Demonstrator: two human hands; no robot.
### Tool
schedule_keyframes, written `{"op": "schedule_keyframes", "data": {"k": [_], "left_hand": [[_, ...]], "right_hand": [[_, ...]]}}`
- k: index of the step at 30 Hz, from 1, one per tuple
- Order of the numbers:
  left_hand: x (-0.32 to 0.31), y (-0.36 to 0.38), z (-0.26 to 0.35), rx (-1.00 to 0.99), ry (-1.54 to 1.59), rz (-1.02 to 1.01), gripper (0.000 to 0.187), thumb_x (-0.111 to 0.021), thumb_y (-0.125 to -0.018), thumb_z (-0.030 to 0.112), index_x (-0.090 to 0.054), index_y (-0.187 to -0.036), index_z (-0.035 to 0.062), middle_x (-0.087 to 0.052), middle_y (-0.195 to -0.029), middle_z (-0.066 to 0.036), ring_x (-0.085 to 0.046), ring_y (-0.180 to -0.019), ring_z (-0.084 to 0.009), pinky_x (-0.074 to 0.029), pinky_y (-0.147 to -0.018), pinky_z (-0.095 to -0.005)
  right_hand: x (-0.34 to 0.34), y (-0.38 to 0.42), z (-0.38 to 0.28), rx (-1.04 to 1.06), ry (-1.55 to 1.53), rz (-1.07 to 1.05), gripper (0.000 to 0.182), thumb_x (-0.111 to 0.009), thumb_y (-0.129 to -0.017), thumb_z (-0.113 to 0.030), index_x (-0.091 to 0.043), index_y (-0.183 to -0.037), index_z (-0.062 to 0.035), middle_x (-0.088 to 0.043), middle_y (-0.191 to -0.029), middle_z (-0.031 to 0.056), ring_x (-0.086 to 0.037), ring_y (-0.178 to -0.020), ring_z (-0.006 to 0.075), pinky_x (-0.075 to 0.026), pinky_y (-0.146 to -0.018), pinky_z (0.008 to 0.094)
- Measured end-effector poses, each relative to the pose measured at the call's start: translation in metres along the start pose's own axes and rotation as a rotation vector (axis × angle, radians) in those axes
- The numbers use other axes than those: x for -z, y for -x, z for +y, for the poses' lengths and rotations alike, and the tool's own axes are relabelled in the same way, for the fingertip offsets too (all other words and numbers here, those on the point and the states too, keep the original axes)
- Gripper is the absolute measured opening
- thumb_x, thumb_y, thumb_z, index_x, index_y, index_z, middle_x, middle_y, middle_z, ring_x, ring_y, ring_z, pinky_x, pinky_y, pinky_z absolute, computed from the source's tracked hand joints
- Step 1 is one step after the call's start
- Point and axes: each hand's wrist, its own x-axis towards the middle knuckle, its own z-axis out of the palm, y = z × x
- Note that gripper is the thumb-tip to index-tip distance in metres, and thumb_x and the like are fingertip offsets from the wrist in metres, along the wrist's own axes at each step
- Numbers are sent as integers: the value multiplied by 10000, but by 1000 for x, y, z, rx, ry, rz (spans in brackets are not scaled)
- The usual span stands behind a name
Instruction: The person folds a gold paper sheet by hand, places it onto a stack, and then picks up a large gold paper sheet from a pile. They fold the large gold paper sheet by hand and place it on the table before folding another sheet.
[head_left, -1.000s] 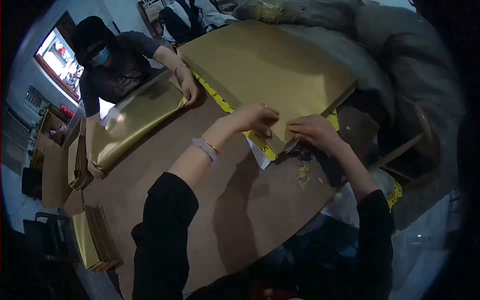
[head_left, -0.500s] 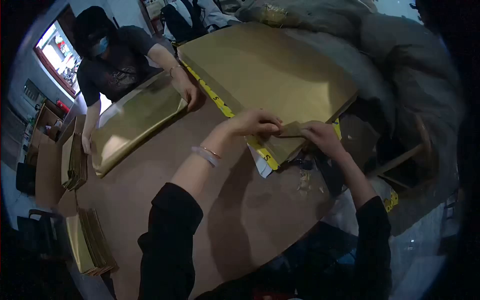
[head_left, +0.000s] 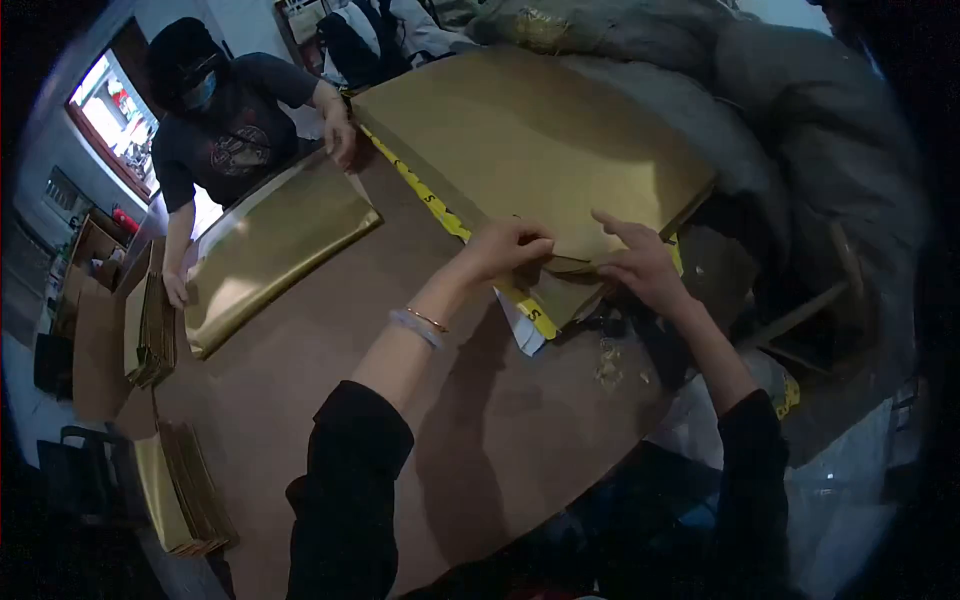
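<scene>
A wide stack of gold paper sheets (head_left: 530,140) lies on the table, its near corner toward me. My left hand (head_left: 505,250) pinches the lifted edge of the top sheets at that corner, thumb and forefinger together. Just right of it, my right hand (head_left: 645,268) has its fingers apart, with the thumb side touching the raised corner. Lower sheets (head_left: 570,298) show beneath the lifted edge. Yellow printed tape or wrapping (head_left: 430,200) runs along the stack's left side, and a white scrap (head_left: 527,332) sticks out under the corner.
Across the table (head_left: 330,420), a masked co-worker (head_left: 235,130) has one hand at a folded gold sheet bundle (head_left: 285,245). Folded gold bundles (head_left: 180,490) stand along the left edge. Large grey sacks (head_left: 800,130) fill the back right. Small debris (head_left: 608,365) lies near the stack.
My right hand's fingers have spread from a pinch, and the sheets at the corner bulge upward more. The co-worker's hand nearest the stack has lifted off the gold bundle and moved back.
</scene>
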Motion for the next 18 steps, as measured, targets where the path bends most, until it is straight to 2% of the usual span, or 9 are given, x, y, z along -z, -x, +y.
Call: {"op": "schedule_keyframes", "data": {"k": [1, 3, 6, 8, 9, 11, 12, 15, 18], "left_hand": [[-1, 0, -3, 1, 1, -4, 247, -570, -919, 212, -628, -970, -22, -643, -755, -32, -620, -679, -99, -503, -608, -263], [0, 1, -2, 59, -27, 26, 225, -614, -863, 248, -667, -962, 53, -677, -776, -24, -639, -717, -122, -497, -652, -267], [1, 5, 6, 58, -6, 26, 215, -611, -873, 233, -671, -954, 43, -674, -744, -25, -631, -658, -97, -501, -609, -252], [0, 7, 10, 25, 90, 16, 223, -609, -883, 237, -679, -950, 36, -673, -724, -35, -629, -610, -81, -501, -565, -233], [0, 8, 9, 28, 90, 15, 223, -609, -883, 237, -679, -950, 36, -673, -724, -35, -629, -610, -81, -501, -565, -233], [2, 8, 9, 54, 87, -30, 226, -625, -874, 242, -683, -971, 45, -684, -762, -32, -642, -672, -93, -507, -605, -244], [1, 4, -2, -83, 1, 0, 229, -642, -857, 253, -685, -986, 69, -694, -809, -35, -647, -741, -102, -503, -650, -257], [-2, 6, -5, -99, 7, 7, 227, -595, -903, 182, -659, -1029, 4, -659, -841, -14, -599, -736, -88, -502, -667, -259], [5, 5, -2, -37, -179, -33, 237, -612, -894, 206, -656, -1069, 52, -673, -910, -94, -611, -799, -96, -505, -708, -266]], "right_hand": [[-2, 1, 2, -74, 4, -7, 134, -726, -718, -166, -700, -796, -60, -580, -1221, 45, -572, -1001, 254, -457, -833, 372], [-5, 0, 8, -147, -77, -26, 132, -722, -723, -169, -699, -797, -62, -588, -1208, 38, -573, -995, 253, -453, -839, 370], [-1, -5, 2, -283, -194, -40, 122, -720, -720, -153, -698, -790, -55, -622, -1137, 56, -577, -976, 243, -462, -821, 354], [-1, -5, 4, -362, -355, -33, 132, -727, -723, -155, -691, -779, -41, -649, -1031, 86, -586, -935, 245, -475, -783, 340], [-4, -4, 5, -348, -279, 11, 141, -730, -729, -152, -683, -776, -28, -653, -930, 101, -593, -885, 244, -483, -757, 333], [-3, -4, 3, -441, -332, -16, 146, -733, -728, -147, -677, -780, -22, -651, -900, 98, -593, -864, 242, -482, -752, 334], [-3, -5, 3, -533, -383, -39, 152, -736, -727, -141, -671, -783, -16, -649, -869, 96, -593, -843, 240, -480, -748, 336], [-6, -1, 8, -509, -395, -18, 158, -739, -698, -97, -656, -803, -13, -629, -981, 114, -585, -961, 216, -446, -855, 305], [-14, 0, 13, -440, -342, 25, 210, -745, -717, -137, -649, -862, -19, -630, -1018, 119, -563, -1024, 231, -418, -906, 327]]}}
